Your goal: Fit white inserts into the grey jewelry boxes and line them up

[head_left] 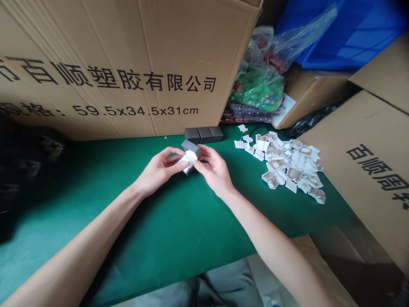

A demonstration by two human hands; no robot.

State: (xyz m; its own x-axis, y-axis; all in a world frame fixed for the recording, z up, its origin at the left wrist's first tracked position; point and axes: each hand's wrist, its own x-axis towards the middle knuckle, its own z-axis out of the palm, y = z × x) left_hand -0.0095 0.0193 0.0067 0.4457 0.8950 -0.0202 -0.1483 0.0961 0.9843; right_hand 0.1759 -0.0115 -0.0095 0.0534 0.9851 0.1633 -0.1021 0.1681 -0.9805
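Between both hands is a small grey box point(191, 146) with its lid tilted up and a white insert point(189, 157) showing inside. My left hand point(162, 168) grips the box from the left, its thumb on the white insert. From the right, my right hand point(212, 166) holds the same box, with its thumb close to the insert. Some of the fingers are hidden behind the box. Just beyond it, a row of closed dark grey boxes point(204, 134) stands against the large carton.
A heap of white folded inserts point(292, 164) lies on the green table point(159, 238) to the right. A large carton point(128, 51) walls off the back; another carton point(367, 162) stands right. Bagged green items point(260, 87) and a blue bin point(358, 34) are behind. Black things point(22, 170) sit left.
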